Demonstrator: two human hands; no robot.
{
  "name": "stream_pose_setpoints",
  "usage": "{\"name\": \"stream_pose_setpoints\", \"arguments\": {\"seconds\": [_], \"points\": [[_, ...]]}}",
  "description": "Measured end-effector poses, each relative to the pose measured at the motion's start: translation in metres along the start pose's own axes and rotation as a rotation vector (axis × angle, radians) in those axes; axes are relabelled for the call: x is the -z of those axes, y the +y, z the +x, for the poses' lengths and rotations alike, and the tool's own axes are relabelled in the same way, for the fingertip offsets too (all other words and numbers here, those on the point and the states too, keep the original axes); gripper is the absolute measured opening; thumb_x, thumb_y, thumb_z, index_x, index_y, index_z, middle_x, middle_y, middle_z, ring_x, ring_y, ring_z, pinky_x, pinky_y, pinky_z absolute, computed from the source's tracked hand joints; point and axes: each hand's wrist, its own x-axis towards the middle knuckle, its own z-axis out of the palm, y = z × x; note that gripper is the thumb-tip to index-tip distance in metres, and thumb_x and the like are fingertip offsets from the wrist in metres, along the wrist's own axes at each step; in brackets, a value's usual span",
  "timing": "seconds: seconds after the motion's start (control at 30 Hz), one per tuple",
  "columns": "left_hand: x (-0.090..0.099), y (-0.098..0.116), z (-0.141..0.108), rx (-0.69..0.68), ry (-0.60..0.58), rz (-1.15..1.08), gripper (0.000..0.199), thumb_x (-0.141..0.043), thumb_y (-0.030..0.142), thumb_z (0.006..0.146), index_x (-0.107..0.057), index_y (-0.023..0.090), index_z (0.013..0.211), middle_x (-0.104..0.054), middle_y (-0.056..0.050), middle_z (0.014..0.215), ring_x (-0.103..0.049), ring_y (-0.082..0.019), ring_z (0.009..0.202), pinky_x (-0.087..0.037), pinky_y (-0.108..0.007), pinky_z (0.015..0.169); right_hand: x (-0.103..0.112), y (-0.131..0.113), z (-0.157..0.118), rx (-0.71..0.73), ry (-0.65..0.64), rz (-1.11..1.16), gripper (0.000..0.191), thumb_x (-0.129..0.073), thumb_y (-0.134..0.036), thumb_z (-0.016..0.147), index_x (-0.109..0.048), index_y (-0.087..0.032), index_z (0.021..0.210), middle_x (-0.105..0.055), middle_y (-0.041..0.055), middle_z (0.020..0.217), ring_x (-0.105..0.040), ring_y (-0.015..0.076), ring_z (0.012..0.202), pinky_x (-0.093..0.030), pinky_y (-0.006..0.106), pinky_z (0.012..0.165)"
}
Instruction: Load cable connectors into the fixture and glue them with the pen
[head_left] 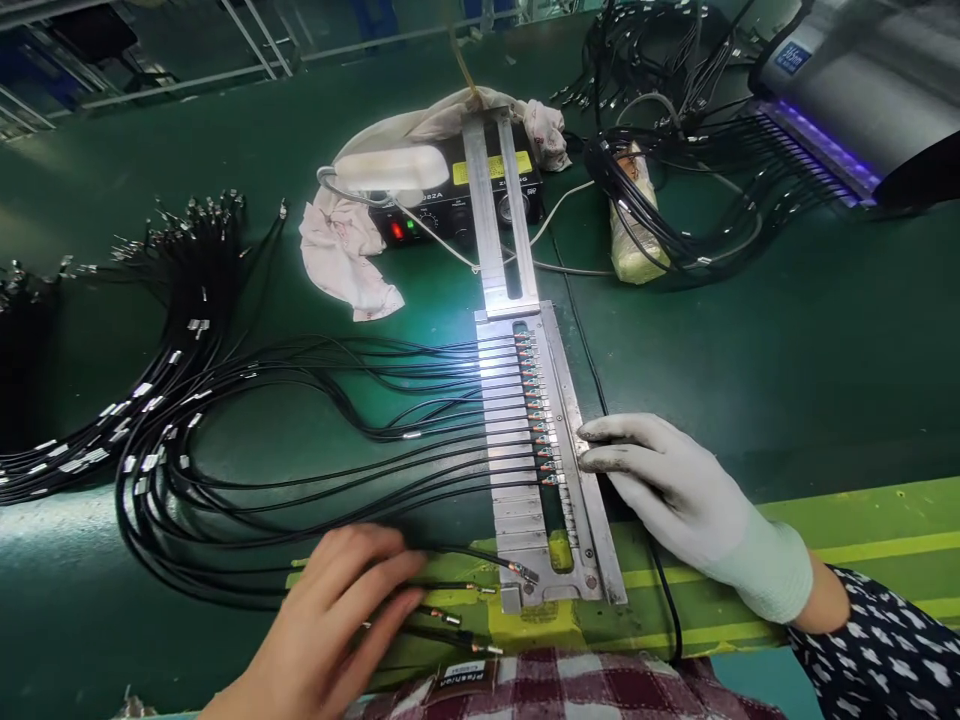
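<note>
A slotted metal fixture point(517, 520) lies near the table's front edge, with a row of black cables point(450, 410) laid across it, their stripped ends over its slot. My right hand point(675, 500), in a white glove, rests its outstretched fingertips on the fixture's right rail. My left hand point(337, 610) is bare and slightly blurred, left of the fixture, with its fingers curled over several loose cables; what its fingertips hold is hidden. One loose cable end point(523, 572) lies on the fixture's lower part. Other loose ends point(442, 616) stick out right of my left hand.
Behind the fixture stands a black control box point(427, 222) with a cloth point(349, 250) around it. A large cable bundle point(202, 270) lies at left. A grey machine with violet light point(847, 100) and a wrapped block point(634, 235) are at right.
</note>
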Motion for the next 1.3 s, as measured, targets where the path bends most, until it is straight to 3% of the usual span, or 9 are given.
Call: {"name": "stream_pose_setpoints", "arguments": {"seconds": [0.1, 0.2, 0.37, 0.5, 0.67, 0.87, 1.13, 1.3], "points": [[-0.014, 0.003, 0.025, -0.059, -0.096, 0.018, 0.038, -0.053, 0.006, 0.093, -0.053, 0.020, 0.128, -0.058, -0.008, 0.116, -0.050, -0.019, 0.108, -0.043, -0.032, 0.094, 0.000, -0.001, -0.001, -0.003, 0.000, -0.003, 0.026, -0.047, -0.011, 0.099, -0.064, -0.022, 0.115, -0.057, 0.0085, 0.127, -0.053, 0.0243, 0.118, -0.048, 0.043, 0.097], [-0.019, 0.003, 0.037, -0.082, -0.173, -0.059, 0.030, -0.048, 0.004, 0.095, -0.056, 0.019, 0.119, -0.059, -0.006, 0.108, -0.052, -0.016, 0.101, -0.046, -0.028, 0.090, 0.000, -0.002, -0.001, 0.004, 0.009, 0.009, 0.026, -0.047, -0.010, 0.098, -0.064, -0.022, 0.115, -0.057, 0.0089, 0.127, -0.053, 0.0245, 0.118, -0.048, 0.044, 0.097], [-0.017, -0.001, 0.046, -0.147, 0.012, -0.049, 0.032, -0.047, 0.004, 0.096, -0.055, 0.013, 0.125, -0.053, -0.010, 0.116, -0.054, -0.012, 0.107, -0.046, -0.017, 0.092, 0.001, -0.001, 0.001, -0.005, 0.008, 0.032, 0.026, -0.047, -0.010, 0.098, -0.064, -0.022, 0.113, -0.058, 0.0079, 0.124, -0.054, 0.0236, 0.116, -0.048, 0.043, 0.096], [-0.022, 0.002, 0.058, -0.163, -0.051, -0.003, 0.043, -0.046, 0.000, 0.094, -0.053, 0.013, 0.133, -0.052, -0.011, 0.116, -0.055, -0.013, 0.106, -0.048, -0.020, 0.092, 0.002, -0.001, 0.002, -0.021, 0.007, 0.055, 0.025, -0.048, -0.011, 0.098, -0.064, -0.022, 0.114, -0.058, 0.0083, 0.124, -0.055, 0.0239, 0.115, -0.048, 0.043, 0.095], [-0.032, 0.007, 0.068, -0.161, 0.050, 0.038, 0.033, -0.052, 0.002, 0.093, -0.058, 0.011, 0.124, -0.055, -0.010, 0.110, -0.056, -0.015, 0.099, -0.049, -0.024, 0.088, 0.003, -0.002, 0.003, -0.025, 0.013, 0.077, 0.026, -0.047, -0.010, 0.097, -0.064, -0.021, 0.113, -0.059, 0.0089, 0.124, -0.056, 0.0237, 0.113, -0.049, 0.043, 0.094], [-0.040, 0.004, 0.067, -0.196, 0.077, 0.041, 0.036, -0.056, -0.003, 0.088, -0.059, 0.008, 0.122, -0.056, -0.011, 0.108, -0.054, -0.016, 0.096, -0.047, -0.028, 0.085, 0.003, -0.001, 0.005, -0.026, 0.027, 0.100, 0.024, -0.047, -0.011, 0.096, -0.064, -0.021, 0.110, -0.061, 0.0091, 0.123, -0.057, 0.0242, 0.112, -0.050, 0.043, 0.093], [-0.038, 0.002, 0.071, -0.388, 0.091, 0.181, 0.035, -0.048, -0.003, 0.089, -0.058, 0.001, 0.123, -0.057, -0.017, 0.105, -0.052, -0.025, 0.095, -0.040, -0.038, 0.076, 0.003, 0.000, 0.004, -0.044, 0.026, 0.122, 0.024, -0.048, -0.011, 0.096, -0.064, -0.020, 0.110, -0.060, 0.0079, 0.123, -0.057, 0.0230, 0.111, -0.049, 0.042, 0.093], [-0.037, 0.001, 0.072, -0.348, 0.088, 0.146, 0.034, -0.050, -0.003, 0.089, -0.060, 0.002, 0.121, -0.057, -0.017, 0.104, -0.053, -0.023, 0.093, -0.039, -0.036, 0.076, 0.004, 0.000, 0.005, -0.047, 0.019, 0.122, 0.024, -0.047, -0.011, 0.097, -0.064, -0.021, 0.110, -0.060, 0.0086, 0.123, -0.057, 0.0234, 0.111, -0.050, 0.043, 0.093]]}}
